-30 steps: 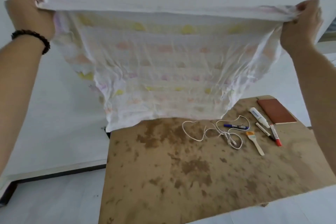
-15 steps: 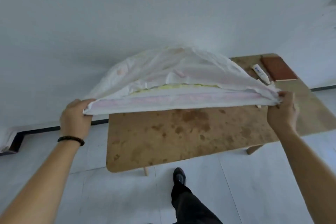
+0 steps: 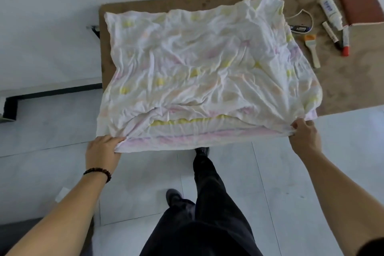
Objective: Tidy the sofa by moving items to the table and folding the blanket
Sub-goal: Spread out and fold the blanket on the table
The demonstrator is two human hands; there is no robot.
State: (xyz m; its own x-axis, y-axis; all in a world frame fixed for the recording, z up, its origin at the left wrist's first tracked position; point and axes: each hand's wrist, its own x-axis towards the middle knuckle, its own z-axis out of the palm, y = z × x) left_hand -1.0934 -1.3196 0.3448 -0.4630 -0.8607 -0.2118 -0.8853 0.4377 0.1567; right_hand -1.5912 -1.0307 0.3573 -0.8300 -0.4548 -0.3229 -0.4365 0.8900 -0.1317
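Observation:
A white blanket (image 3: pixel 203 72) with faint yellow and pink marks lies folded and crumpled over the left part of the brown table (image 3: pixel 342 89). Its near edge hangs past the table's front edge. My left hand (image 3: pixel 102 151) grips the near left corner, and my right hand (image 3: pixel 303 133) grips the near right corner. At the table's right end lie a brown notebook (image 3: pixel 361 2), a white tube (image 3: pixel 331 11), two markers (image 3: pixel 340 37), a small brush (image 3: pixel 312 52), a blue pen (image 3: pixel 299 28) and a white cable (image 3: pixel 301 15), partly hidden under the blanket.
White tiled floor (image 3: pixel 311 172) runs in front of the table, where my dark-trousered legs (image 3: pixel 199 214) stand. A black-framed piece (image 3: pixel 12 106) sits low at the left. A dark grey edge (image 3: pixel 16 226) shows at the bottom left corner.
The blanket was held up high and spread, then swung down; now it rests on the table with both hands still on its near corners. The view has tilted downward.

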